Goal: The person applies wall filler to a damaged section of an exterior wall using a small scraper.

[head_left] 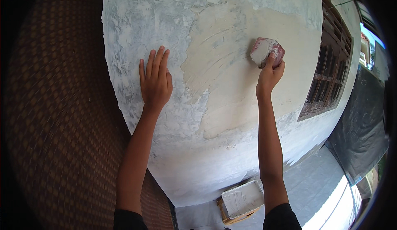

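Note:
A whitish wall [173, 151] stands before me, with a broad cream patch of smeared filler [231, 89] across its middle. My left hand [156, 81] lies against the bare, blotchy part left of the patch, fingers stretched out, holding nothing. Up on the right side of the patch, my right hand [271, 76] grips a flat reddish scraper [279, 55] with the thumb over its face. White paste coats much of that scraper. Its far edge is close to the wall; whether it touches, I cannot tell.
A tray of white paste [244, 199] rests on a yellowish stand low by the wall, on grey floor tiles [306, 180]. Right of the patch is a brown barred window [328, 70]. A woven brown screen [62, 105] fills the left; a dark sheet [359, 126] hangs at right.

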A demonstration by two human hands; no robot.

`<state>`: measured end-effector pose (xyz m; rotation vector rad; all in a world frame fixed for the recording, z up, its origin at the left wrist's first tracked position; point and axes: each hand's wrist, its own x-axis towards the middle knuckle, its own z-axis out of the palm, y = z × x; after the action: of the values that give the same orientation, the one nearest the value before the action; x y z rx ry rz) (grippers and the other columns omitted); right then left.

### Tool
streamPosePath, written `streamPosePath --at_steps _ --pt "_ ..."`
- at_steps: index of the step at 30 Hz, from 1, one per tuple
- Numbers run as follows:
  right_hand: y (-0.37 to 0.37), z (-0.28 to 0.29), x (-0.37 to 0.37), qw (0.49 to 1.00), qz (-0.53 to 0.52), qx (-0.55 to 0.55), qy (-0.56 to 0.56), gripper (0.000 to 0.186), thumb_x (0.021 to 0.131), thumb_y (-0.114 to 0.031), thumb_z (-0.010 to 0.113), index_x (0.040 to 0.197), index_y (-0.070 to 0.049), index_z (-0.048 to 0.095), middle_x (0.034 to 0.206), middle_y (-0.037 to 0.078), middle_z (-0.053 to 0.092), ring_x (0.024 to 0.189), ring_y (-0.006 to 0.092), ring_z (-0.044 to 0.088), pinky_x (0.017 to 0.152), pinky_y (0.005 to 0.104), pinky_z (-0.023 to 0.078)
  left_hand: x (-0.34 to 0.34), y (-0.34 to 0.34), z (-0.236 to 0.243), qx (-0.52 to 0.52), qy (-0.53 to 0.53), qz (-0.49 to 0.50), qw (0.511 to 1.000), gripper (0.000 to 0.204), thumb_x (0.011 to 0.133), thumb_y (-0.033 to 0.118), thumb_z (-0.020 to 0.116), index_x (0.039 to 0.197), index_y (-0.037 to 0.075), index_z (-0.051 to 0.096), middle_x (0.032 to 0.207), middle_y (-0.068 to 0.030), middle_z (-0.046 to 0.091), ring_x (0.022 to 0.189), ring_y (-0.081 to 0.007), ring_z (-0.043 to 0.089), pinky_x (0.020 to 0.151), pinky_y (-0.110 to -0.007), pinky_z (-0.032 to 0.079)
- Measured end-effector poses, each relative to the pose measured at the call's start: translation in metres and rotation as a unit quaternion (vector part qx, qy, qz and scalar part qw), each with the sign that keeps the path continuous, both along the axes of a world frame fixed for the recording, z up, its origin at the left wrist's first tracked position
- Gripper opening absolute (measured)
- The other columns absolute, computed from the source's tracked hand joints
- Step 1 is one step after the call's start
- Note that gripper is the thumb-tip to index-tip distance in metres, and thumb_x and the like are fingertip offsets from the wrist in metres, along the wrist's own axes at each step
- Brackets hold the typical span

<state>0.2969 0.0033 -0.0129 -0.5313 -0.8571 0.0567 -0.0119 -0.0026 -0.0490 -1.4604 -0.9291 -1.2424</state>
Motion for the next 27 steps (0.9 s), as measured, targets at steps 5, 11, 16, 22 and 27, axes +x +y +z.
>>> streamPosePath --at_steps 5,11,16,22,27 --pt "-0.015 -0.039 -0.051 0.892 -0.083 -0.011 -0.445 0.023 0.093 -0.020 0.068 0.103 -0.002 0.060 0.083 0.013 0.056 0.080 0.0250 0.048 0.082 0.0375 0.032 -0.004 -0.001 -0.001 -0.008 0.002 0.002 1.000 0.049 0.097 0.007 0.044 0.146 0.010 0.046 0.152 -0.0060 0.045 0.144 -0.0278 0.037 0.119 -0.054 0.021" --pt "0.015 -0.005 0.032 0.999 -0.022 -0.001 0.032 0.030 0.102 -0.029 0.058 0.105 0.001 0.054 0.091 0.006 0.060 0.080 0.0113 0.056 0.069 0.0275 0.048 0.002 0.001 0.000 -0.001 -0.002 0.000 1.000 0.048 0.097 0.007 0.044 0.146 0.010 0.046 0.153 -0.0062 0.045 0.144 -0.0278 0.037 0.118 -0.055 0.022" --pt "0.005 -0.035 -0.005 0.956 -0.054 -0.005 -0.287 0.031 0.100 -0.029 0.062 0.106 0.000 0.056 0.092 0.006 0.059 0.077 0.0122 0.054 0.069 0.0295 0.047 0.000 0.002 -0.001 0.004 -0.002 0.012 1.000 0.048 0.098 0.008 0.044 0.146 0.010 0.046 0.153 -0.0064 0.045 0.144 -0.0279 0.037 0.118 -0.055 0.022" --pt "0.017 -0.011 0.026 0.999 -0.015 -0.035 -0.013 0.031 0.101 -0.027 0.058 0.110 0.002 0.055 0.094 0.008 0.061 0.083 0.0140 0.057 0.075 0.0294 0.048 0.000 0.000 -0.002 0.008 -0.007 0.014 1.000 0.048 0.097 0.008 0.044 0.145 0.010 0.047 0.152 -0.0060 0.046 0.144 -0.0270 0.037 0.119 -0.054 0.022" --pt "-0.004 -0.014 0.007 0.986 0.062 -0.012 -0.157 0.029 0.100 -0.027 0.060 0.109 0.001 0.056 0.091 0.006 0.060 0.082 0.0146 0.055 0.077 0.0328 0.046 0.004 0.004 -0.004 0.007 -0.015 0.023 1.000 0.049 0.096 0.008 0.045 0.144 0.010 0.049 0.152 -0.0058 0.047 0.144 -0.0262 0.038 0.119 -0.053 0.022"
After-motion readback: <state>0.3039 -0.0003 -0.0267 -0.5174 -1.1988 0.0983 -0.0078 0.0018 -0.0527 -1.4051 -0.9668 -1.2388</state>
